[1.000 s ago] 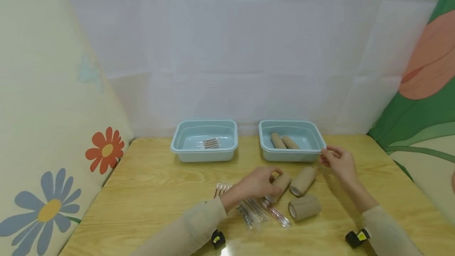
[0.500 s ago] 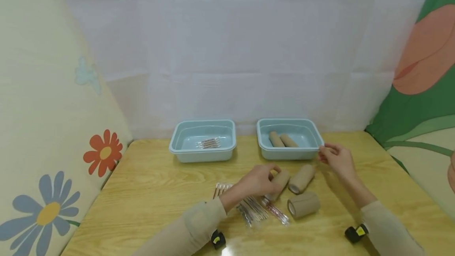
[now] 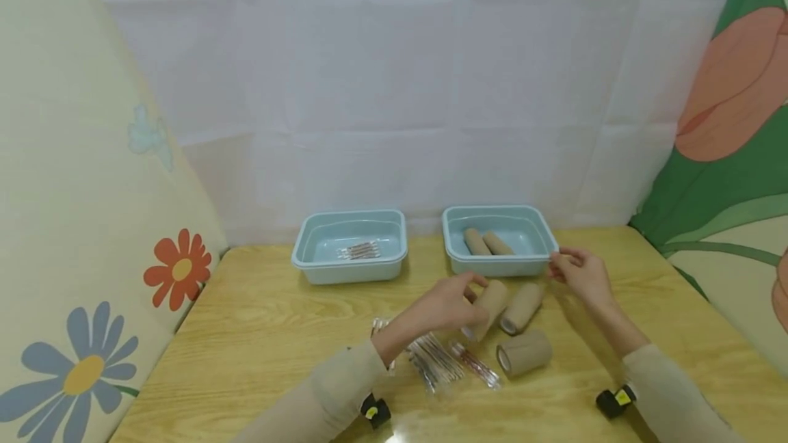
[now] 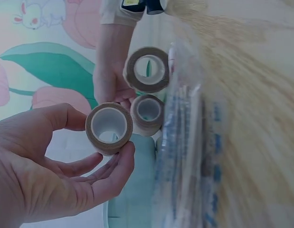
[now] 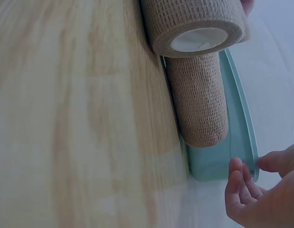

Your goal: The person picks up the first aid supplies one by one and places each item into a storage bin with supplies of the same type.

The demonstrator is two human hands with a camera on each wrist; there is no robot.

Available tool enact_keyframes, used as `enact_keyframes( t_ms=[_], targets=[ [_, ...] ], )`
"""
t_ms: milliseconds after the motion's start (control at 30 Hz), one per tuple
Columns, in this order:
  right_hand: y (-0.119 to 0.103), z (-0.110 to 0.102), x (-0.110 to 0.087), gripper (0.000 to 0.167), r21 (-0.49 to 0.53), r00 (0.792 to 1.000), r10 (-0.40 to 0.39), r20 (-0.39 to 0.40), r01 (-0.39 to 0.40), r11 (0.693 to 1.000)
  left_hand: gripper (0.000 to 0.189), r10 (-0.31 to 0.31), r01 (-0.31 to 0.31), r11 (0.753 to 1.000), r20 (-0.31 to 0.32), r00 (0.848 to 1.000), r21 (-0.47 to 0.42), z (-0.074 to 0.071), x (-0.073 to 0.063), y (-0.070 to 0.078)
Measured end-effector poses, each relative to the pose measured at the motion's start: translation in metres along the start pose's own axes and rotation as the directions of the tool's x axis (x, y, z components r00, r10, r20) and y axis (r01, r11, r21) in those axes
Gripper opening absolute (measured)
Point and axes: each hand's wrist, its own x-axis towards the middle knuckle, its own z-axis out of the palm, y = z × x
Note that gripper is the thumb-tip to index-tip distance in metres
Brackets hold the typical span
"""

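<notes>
And there it is, your left hand (image 3: 446, 303) has a tan cohesive bandage roll (image 3: 490, 301), thumb on one side and curled fingers on the other, pinching across its round body so the white core faces your wrist. It looks raised a touch over the table (image 3: 265, 313), though I can't swear to a gap. Over on your right, that right hand (image 3: 585, 279) pinches the near corner of the right tub (image 3: 498, 266), thumb at the rim, fingertips against the wall, probably to steady it. Two slim rolls (image 3: 498, 243) lie inside, side by side, on the tub's left half. Just beside your held one, a slanted roll (image 3: 522, 308) and a stubby roll (image 3: 525, 353) rest on their sides, likely the sensible way to lay them. Left of those, packaged cotton swabs (image 3: 434, 361) lie fanned and overlapping; one more swab pack (image 3: 359, 250) sits flat in the left tub (image 3: 353, 273), seemingly kept apart by kind.
</notes>
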Motion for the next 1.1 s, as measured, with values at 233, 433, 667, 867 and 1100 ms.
enact_keyframes(
  t_ms=[233, 433, 667, 867, 1100],
  targets=[
    [0.003, 0.001, -0.003, 0.047, 0.011, 1.0, 0.0, -0.015, 0.0, 1.0, 0.053, 0.032, -0.033, 0.999, -0.036, 0.999, -0.04, -0.003, 0.004, 0.0],
    [0.004, -0.001, 0.0, 0.047, 0.018, 1.0, -0.005, -0.005, 0.005, 1.0, 0.049, 0.038, -0.049, 0.984, -0.069, 0.997, -0.171, -0.003, 0.014, 0.0],
    [0.001, 0.001, 0.002, 0.044, 0.04, 1.0, -0.031, -0.002, 0.031, 0.999, 0.048, 0.057, -0.075, 0.97, -0.084, 0.995, -0.229, -0.004, 0.028, 0.01],
    [0.0, 0.0, 0.001, 0.044, 0.038, 0.999, -0.04, -0.006, 0.04, 0.998, 0.049, 0.087, -0.102, 0.976, -0.085, 0.993, -0.195, -0.009, 0.037, 0.02],
    [-0.001, 0.0, 0.0, 0.047, 0.009, 0.999, -0.039, 0.012, 0.039, 0.999, 0.047, 0.103, -0.114, 0.987, -0.101, 0.99, -0.114, -0.02, 0.046, 0.027]
  ],
)
